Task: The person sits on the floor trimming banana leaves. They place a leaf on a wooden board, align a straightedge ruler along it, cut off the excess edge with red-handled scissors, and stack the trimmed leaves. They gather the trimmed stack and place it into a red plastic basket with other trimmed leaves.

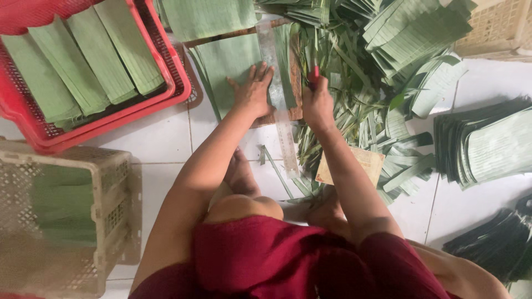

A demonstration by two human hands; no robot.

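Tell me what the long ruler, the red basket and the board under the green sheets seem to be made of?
The ruler under the left hand looks like clear plastic: the surface beneath shows through it. The red basket looks like moulded plastic, glossy with a lattice wall. The board seems wooden, brown and matt. The green sheets look like cut leaves, ribbed with fine parallel veins.

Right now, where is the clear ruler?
In the head view, the clear ruler lies centre frame on the leaf stack, between the left hand and right hand.

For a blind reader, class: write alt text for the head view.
A person's left hand presses a clear ruler onto stacked green leaves while the right hand holds a red-handled cutter. A red basket holds cut strips.
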